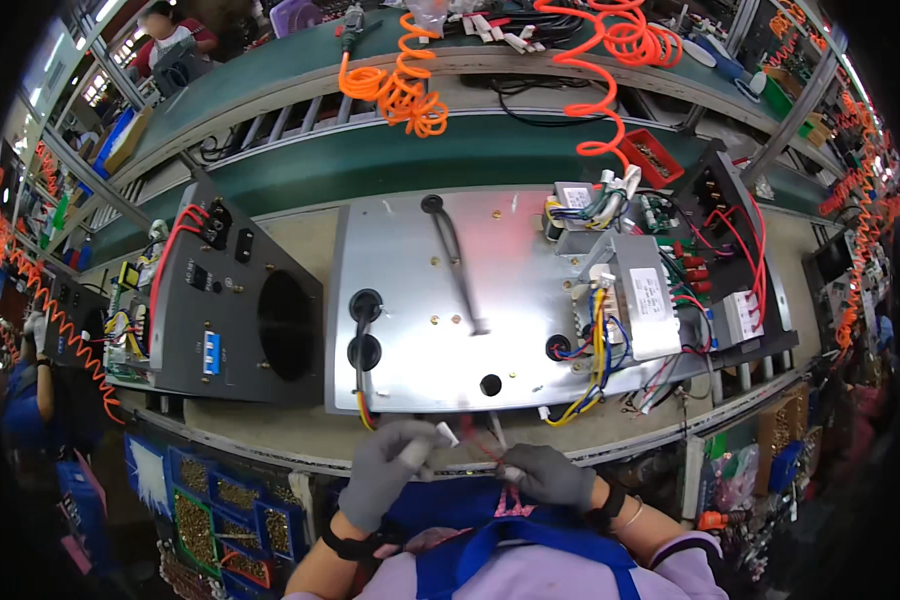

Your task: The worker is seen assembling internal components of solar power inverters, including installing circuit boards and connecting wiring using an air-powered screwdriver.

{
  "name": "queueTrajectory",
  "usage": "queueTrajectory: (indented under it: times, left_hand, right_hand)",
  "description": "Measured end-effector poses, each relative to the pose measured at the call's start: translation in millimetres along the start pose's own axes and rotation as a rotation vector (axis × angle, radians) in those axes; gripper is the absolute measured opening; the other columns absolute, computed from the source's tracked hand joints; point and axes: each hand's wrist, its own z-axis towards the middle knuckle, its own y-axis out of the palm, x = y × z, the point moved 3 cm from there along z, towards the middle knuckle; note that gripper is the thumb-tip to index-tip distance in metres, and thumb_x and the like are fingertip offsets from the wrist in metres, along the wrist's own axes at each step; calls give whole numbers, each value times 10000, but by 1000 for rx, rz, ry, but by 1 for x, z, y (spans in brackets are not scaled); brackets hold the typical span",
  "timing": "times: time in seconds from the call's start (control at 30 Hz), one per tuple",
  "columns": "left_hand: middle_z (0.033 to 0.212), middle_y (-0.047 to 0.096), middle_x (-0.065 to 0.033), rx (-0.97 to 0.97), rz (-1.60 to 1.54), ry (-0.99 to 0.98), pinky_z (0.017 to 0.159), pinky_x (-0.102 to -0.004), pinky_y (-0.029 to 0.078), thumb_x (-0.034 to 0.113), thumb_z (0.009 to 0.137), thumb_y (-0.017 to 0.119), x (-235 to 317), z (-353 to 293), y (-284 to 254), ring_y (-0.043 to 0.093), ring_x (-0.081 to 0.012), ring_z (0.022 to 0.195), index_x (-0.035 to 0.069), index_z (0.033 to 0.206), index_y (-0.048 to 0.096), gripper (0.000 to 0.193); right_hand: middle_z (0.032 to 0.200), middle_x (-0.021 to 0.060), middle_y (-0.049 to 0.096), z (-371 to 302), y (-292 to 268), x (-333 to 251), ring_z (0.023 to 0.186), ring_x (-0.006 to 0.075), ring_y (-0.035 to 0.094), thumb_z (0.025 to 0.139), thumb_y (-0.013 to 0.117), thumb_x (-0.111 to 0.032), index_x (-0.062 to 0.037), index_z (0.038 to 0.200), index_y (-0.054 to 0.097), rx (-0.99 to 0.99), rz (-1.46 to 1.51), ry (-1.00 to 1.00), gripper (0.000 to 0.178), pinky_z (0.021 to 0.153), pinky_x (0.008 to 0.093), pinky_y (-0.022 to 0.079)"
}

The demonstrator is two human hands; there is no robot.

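Observation:
Both my hands wear grey gloves and are held close to my body, at the near edge of the metal chassis panel [500,260]. My left hand [390,470] is closed, with a small white plastic piece [448,434] at its fingertips. In my right hand [550,475], the fingers are pinched on a thin red wire [484,444], which is blurred and runs up to the left. Yellow, blue and red wires [598,345] come out of the panel beside a boxed module with a white label [650,295]. A black cable [454,260] lies across the panel.
A dark end panel with a round opening [290,325] stands at left. Screw bins [235,490] sit below it. Orange coiled hoses [410,100] hang over the green conveyor [370,155]. A red parts box [653,158] is behind the chassis. Another person [170,40] is at far left.

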Motion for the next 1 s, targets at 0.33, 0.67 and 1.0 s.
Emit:
queueTrajectory:
  times: [0.33,0.67,1.0]
  left_hand:
    - [1327,448,-143,-10,-838,223,1023,-433,346,530,835,581,-43,33,11,446,-287,1209,67,1339,383,713]
    - [1382,385,-142,-32,-1229,294,1081,-470,296,534,740,662,-3,51,27,377,-328,1277,62,1392,330,871]
    - [1364,387,-193,52,-1221,270,1064,-545,309,479,750,682,19,67,26,377,-379,1276,49,1366,343,824]
  right_hand:
    - [830,164,594,10,1,-13,783,360,580,913,546,-282,-37,936,598,-66,-36,-72,251,697,432,471]
    - [878,185,602,11,6,-14,849,379,576,934,495,-312,-36,951,591,-144,-70,23,292,742,442,465]
    - [859,174,587,3,-11,-26,821,354,581,949,477,-288,-28,941,587,-315,84,12,283,736,413,469]
